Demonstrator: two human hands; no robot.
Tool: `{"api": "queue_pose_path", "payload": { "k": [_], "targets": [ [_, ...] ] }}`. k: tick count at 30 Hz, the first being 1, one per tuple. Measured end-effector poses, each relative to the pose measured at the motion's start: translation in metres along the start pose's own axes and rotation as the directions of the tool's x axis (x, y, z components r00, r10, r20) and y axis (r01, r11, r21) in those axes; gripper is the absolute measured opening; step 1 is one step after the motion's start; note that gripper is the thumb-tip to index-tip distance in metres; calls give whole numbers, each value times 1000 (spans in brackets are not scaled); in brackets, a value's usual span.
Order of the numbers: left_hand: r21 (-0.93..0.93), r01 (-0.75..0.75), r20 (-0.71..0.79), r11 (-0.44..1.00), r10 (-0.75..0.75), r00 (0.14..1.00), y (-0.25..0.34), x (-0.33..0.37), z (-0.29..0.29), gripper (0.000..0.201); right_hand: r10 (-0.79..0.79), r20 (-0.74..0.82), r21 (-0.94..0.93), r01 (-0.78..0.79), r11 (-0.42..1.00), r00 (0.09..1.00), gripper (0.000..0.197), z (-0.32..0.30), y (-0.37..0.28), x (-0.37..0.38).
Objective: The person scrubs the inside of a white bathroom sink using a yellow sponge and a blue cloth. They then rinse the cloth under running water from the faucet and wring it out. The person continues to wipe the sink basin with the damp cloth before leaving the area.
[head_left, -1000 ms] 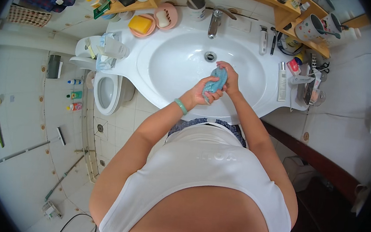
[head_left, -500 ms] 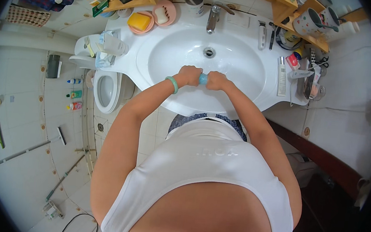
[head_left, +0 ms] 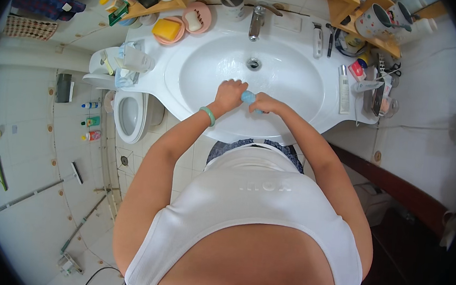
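Note:
Over the front part of the white washbasin point(head_left: 190, 75), my two hands hold a bunched light blue cloth point(head_left: 248, 97) between them. My left hand point(head_left: 230, 94), with a green bangle point(head_left: 207, 116) at its wrist, is closed on the left end of the cloth. My right hand point(head_left: 268, 104) is wrapped round the other end, and a bit of blue shows below its fingers. Much of the cloth is hidden inside the fists. Behind the hands are the drain point(head_left: 253, 64) and the chrome faucet point(head_left: 256, 24).
Left on the counter are a yellow sponge point(head_left: 166, 29) and a soap bar point(head_left: 194, 20) in pink dishes. A grey cup point(head_left: 232, 6) stands by the faucet. A white tube point(head_left: 344, 92) and a trimmer point(head_left: 317, 41) lie at right. A toilet point(head_left: 129, 117) is left of the basin.
My hands have tilted against each other, the left knuckles turning up and the right hand dipping slightly. More blue cloth shows between and below them. The view has shifted a little.

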State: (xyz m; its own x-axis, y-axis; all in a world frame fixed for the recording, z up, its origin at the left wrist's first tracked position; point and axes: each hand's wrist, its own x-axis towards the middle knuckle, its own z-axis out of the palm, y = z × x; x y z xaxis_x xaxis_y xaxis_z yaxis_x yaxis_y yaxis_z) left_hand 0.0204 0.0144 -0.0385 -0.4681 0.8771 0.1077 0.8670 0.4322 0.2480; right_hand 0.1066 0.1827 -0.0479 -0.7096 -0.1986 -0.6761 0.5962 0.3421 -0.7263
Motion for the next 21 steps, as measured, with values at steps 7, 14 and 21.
{"api": "queue_pose_path", "payload": {
  "k": [7,14,21],
  "targets": [
    [-528,648,504,549,-412,759,-5,2,-8,28,-217,-362,-209,148,967,907,70,-22,-40,-43],
    [-375,813,838,-445,213,503,-12,20,-49,26,-804,-412,-782,287,553,428,80,-24,-36,-58],
    [-156,908,606,-388,689,398,0,28,-70,14,-986,-147,-952,261,161,73,39,-50,-80,-56]
  ]
}}
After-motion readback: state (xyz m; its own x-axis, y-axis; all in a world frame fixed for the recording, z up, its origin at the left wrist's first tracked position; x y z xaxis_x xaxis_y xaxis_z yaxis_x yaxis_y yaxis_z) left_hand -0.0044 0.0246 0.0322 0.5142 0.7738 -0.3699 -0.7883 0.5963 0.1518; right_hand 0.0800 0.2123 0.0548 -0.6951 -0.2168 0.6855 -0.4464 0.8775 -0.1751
